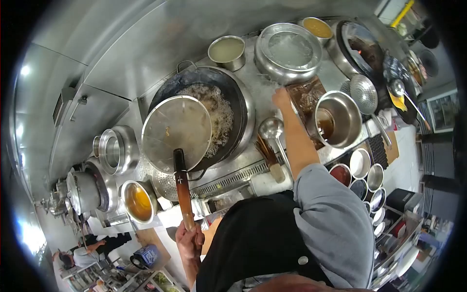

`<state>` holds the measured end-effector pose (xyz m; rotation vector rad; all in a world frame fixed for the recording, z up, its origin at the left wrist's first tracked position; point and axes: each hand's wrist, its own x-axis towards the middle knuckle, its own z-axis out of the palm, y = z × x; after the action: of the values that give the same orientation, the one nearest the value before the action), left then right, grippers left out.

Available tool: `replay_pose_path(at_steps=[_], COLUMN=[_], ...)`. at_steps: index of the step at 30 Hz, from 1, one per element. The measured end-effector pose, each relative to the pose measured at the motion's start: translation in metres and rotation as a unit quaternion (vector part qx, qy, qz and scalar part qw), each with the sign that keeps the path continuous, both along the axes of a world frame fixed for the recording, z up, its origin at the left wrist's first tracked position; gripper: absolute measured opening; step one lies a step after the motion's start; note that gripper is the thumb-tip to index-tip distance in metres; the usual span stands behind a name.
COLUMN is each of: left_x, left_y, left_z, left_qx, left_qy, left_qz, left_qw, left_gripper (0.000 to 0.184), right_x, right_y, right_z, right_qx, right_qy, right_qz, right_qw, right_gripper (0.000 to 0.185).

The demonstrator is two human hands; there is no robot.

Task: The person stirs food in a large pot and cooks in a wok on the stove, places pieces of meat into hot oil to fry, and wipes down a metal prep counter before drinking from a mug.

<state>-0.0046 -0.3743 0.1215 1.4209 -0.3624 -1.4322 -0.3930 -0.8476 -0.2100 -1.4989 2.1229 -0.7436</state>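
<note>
My left hand (189,238) is closed round the wooden handle of a wide mesh strainer (177,129). The strainer hangs over the near left part of a black wok (237,104), with a small yellowish scrap on its mesh. Pale liquid (221,104) bubbles and foams in the wok. Stretched far forward, my right hand (280,98) has its fingers curled beside the left edge of a brown, glossy tray (307,95); what they hold, if anything, is hidden. Near that forearm lie a steel ladle (271,128) and a bamboo brush (268,155).
A steel pot (340,121) with dark liquid stands by the tray. Behind are a covered steaming pot (289,51) and a pot of cloudy liquid (227,51). A perforated ladle (362,95) lies right; a pot of amber oil (138,202) stands left. Another person (85,255) is at lower left.
</note>
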Motion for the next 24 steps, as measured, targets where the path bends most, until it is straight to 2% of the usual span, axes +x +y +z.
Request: replay_pose_path(at_steps=[3, 6, 8, 9, 10, 11, 14, 17, 19, 21, 23, 24], left_x=[0.024, 0.047, 0.049, 0.049, 0.048, 0.047, 0.040, 0.017, -0.007, -0.037, -0.078, -0.100], left_y=[0.026, 0.049, 0.063, 0.066, 0.068, 0.071, 0.087, 0.093, 0.091, 0.085, 0.073, 0.064], left_z=[-0.017, -0.030, -0.027, -0.022, -0.020, -0.020, -0.021, -0.008, -0.004, -0.005, -0.002, -0.008], left_qx=[-0.014, -0.022, -0.020, -0.038, -0.058, -0.064, -0.071, -0.078, -0.094, -0.090, -0.111, -0.114], left_qy=[-0.007, -0.004, -0.005, 0.000, 0.006, 0.014, 0.017, 0.031, 0.037, 0.049, 0.043, 0.067], left_qz=[-0.029, -0.064, -0.086, -0.087, -0.088, -0.097, -0.157, -0.234, -0.261, -0.319, -0.342, -0.358], left_qw=[0.999, 0.998, 0.996, 0.995, 0.994, 0.993, 0.985, 0.969, 0.960, 0.942, 0.932, 0.924], left_gripper=[0.044, 0.036, 0.034, 0.031, 0.028, 0.028, 0.021, 0.021, 0.022, 0.022, 0.019, 0.016], right_x=[0.002, 0.007, 0.002, 0.000, -0.001, -0.001, -0.005, -0.014, -0.024, -0.023, -0.037, -0.038], right_y=[0.091, 0.174, 0.225, 0.243, 0.258, 0.275, 0.338, 0.402, 0.441, 0.491, 0.520, 0.534], right_z=[0.078, 0.097, 0.085, 0.094, 0.103, 0.110, 0.119, 0.120, 0.089, 0.099, 0.076, 0.074], right_qx=[-0.055, -0.100, -0.117, -0.139, -0.153, -0.159, 0.014, -0.012, -0.040, -0.059, -0.121, -0.095], right_qy=[-0.039, 0.036, 0.041, 0.037, -0.009, 0.000, 0.053, 0.074, 0.035, -0.015, 0.019, 0.010], right_qz=[-0.008, 0.011, 0.027, 0.049, 0.029, 0.021, -0.029, -0.060, -0.085, -0.081, -0.021, -0.030], right_qw=[0.998, 0.994, 0.992, 0.988, 0.988, 0.987, 0.998, 0.995, 0.995, 0.995, 0.992, 0.995], right_gripper=[0.030, 0.024, 0.023, 0.022, 0.023, 0.023, 0.028, 0.029, 0.029, 0.027, 0.030, 0.034])
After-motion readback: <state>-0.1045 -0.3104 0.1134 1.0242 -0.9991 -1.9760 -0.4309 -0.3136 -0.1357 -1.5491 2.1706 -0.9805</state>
